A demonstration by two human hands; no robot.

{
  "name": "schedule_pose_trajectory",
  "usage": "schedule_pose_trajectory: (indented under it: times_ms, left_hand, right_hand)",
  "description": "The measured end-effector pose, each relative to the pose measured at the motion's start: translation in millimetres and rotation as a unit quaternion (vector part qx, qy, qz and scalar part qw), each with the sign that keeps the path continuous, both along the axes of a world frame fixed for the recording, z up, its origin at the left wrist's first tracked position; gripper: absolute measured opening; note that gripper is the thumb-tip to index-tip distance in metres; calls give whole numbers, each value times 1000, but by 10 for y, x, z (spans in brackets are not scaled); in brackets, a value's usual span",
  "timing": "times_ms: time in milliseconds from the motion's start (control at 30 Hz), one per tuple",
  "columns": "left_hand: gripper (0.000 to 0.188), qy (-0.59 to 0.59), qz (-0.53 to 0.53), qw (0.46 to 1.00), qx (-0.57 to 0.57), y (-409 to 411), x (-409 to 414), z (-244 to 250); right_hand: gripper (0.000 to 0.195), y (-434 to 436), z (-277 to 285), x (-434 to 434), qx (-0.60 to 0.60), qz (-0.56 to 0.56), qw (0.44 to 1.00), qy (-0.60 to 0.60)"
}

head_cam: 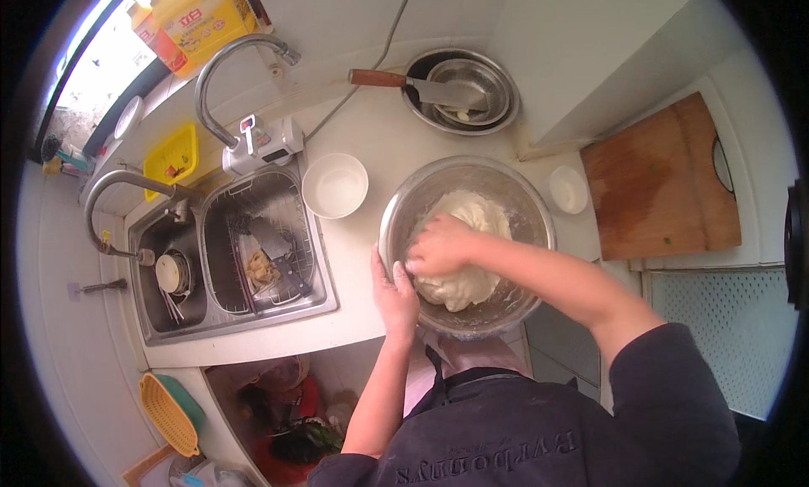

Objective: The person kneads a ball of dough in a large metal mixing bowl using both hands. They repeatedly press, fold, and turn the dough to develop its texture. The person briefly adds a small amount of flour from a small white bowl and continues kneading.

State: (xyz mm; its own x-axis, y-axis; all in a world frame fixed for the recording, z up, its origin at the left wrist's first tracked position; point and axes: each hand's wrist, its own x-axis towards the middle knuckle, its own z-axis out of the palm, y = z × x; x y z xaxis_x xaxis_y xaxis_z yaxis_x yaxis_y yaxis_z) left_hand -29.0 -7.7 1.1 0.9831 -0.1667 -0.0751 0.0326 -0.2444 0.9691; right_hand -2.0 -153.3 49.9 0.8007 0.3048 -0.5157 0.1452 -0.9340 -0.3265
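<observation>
A large stainless steel mixing bowl [468, 165] stands at the front edge of the counter with a soft mass of pale dough [464, 288] inside. My left hand [397, 294] grips the bowl's left rim, thumb on top, with flour or dough on its fingers. Bent over and pressed against the dough's left part is my right hand [442, 244], its fingertips partly hidden; it is near the bowl's left wall. Left of the bowl is a white bowl [335, 185], and to the right a small white dish [567, 190].
Behind stand nested metal bowls [461, 123] with a cleaver [449, 95] lying across them. A double sink [272, 310] at left holds a knife, peelings and dishes under two curved taps. A wooden cutting board [663, 183] lies at right. Below the counter is an open compartment.
</observation>
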Motion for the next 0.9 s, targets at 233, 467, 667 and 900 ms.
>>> schedule_pose_trajectory:
  times_ms: [233, 467, 667, 900]
  left_hand:
    - [46, 11, 17, 1000, 8, 20, -54, 2]
    - [48, 19, 1, 1000, 20, 6, -151, 4]
    - [47, 12, 11, 999, 34, 25, -181, 56]
    - [48, 21, -7, 999, 30, -38, -113, 29]
  right_hand:
    - [50, -267, -100, -1045, 44, -38, 933, -354]
    - [54, -344, -472, -521, 15, 49, 948, -315]
    - [48, -244, -558, -40, 3, 57, 966, -253]
    - [49, -300, -416, -184, 28, 20, 949, -314]
